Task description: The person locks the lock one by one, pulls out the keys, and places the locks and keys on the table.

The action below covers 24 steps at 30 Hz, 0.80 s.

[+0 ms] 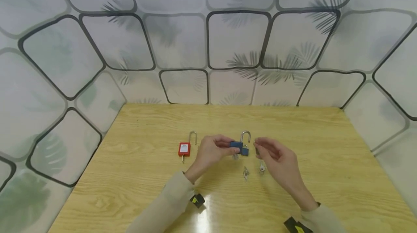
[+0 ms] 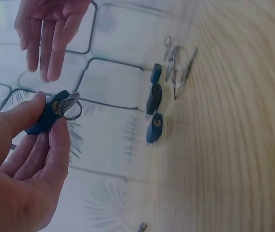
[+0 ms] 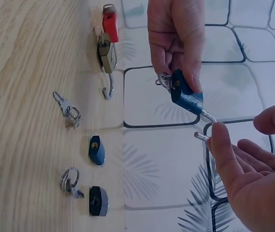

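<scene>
While the left hand (image 1: 210, 150) is pinching an opened padlock (image 1: 236, 145), the right hand (image 1: 282, 162) is splaying fingers; a smaller lock (image 1: 245, 152) is lying closed.

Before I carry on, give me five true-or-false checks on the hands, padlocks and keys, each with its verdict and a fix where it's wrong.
1. The left hand holds a blue padlock. True.
2. The held padlock is locked. False: its shackle stands open.
3. Loose keys lie on the table in front of the person. True.
4. The right hand grips those keys. False: it holds nothing and is near the open shackle.
5. In the head view, nothing is left of the left hand on the table. False: a red padlock is there.
</scene>
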{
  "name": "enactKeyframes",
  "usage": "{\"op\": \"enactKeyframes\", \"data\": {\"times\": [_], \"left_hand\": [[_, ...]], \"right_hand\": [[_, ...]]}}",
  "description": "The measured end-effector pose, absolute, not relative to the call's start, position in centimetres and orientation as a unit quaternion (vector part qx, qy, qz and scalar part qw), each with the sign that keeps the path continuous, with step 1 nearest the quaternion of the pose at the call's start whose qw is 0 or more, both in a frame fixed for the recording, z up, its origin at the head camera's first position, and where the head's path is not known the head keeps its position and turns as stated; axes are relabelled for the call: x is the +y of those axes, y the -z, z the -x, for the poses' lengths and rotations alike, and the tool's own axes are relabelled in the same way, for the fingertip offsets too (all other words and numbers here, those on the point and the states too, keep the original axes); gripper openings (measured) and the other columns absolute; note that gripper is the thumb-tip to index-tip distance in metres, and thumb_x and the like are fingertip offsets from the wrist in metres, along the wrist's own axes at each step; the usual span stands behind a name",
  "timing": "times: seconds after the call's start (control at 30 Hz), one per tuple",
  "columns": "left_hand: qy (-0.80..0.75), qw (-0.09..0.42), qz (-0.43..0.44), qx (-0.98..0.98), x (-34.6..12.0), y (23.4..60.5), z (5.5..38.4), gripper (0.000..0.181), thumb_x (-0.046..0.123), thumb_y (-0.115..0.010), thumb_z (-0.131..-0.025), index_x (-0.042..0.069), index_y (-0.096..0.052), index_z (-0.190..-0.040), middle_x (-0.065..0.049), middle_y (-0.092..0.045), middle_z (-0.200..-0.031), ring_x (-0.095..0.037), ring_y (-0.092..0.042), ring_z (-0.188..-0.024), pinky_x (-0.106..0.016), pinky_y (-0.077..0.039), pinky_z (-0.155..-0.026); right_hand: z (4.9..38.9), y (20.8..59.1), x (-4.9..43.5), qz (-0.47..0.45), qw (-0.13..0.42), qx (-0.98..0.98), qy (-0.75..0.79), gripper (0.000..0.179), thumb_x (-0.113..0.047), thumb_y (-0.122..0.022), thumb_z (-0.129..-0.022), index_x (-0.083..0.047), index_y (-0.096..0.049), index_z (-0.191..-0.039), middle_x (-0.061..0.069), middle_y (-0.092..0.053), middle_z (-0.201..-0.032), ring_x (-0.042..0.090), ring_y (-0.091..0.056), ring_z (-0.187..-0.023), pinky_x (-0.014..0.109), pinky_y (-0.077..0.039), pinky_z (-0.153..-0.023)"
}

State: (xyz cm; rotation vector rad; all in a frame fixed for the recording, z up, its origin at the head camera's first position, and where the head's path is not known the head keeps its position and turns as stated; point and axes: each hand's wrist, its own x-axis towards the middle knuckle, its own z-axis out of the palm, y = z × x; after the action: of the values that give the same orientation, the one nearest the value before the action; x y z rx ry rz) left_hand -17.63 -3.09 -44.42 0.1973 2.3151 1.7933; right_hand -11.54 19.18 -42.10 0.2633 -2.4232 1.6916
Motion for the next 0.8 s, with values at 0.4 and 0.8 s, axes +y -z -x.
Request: {"op": "enactKeyframes", "data": {"times": [0.4, 0.8], "left_hand": [[-0.659, 0.16, -0.074, 0.731, -3.08, 43.91, 16.98, 0.022, 0.017, -0.09, -0.079, 0.006, -0.076, -0.092, -0.006, -0.079, -0.094, -0.014, -0.074, -0.084, -0.032, -0.06, -0.08], [-0.681, 0.195, -0.089, 0.701, -2.53, 43.71, 16.64, 0.021, 0.012, -0.087, -0.082, -0.002, -0.075, -0.093, -0.01, -0.08, -0.092, -0.012, -0.074, -0.08, -0.025, -0.058, -0.077]], "right_hand": [[11.74, 41.5, 18.49, -0.129, 0.109, -0.79, -0.59, 0.035, -0.005, -0.058, -0.104, 0.005, -0.058, -0.137, 0.026, -0.062, -0.139, -0.008, -0.062, -0.119, 0.015, -0.055, -0.09], [12.16, 41.41, 18.24, -0.144, 0.109, -0.785, -0.593, 0.031, -0.007, -0.057, -0.105, -0.001, -0.061, -0.135, 0.023, -0.066, -0.134, -0.002, -0.065, -0.119, 0.015, -0.055, -0.092]]}}
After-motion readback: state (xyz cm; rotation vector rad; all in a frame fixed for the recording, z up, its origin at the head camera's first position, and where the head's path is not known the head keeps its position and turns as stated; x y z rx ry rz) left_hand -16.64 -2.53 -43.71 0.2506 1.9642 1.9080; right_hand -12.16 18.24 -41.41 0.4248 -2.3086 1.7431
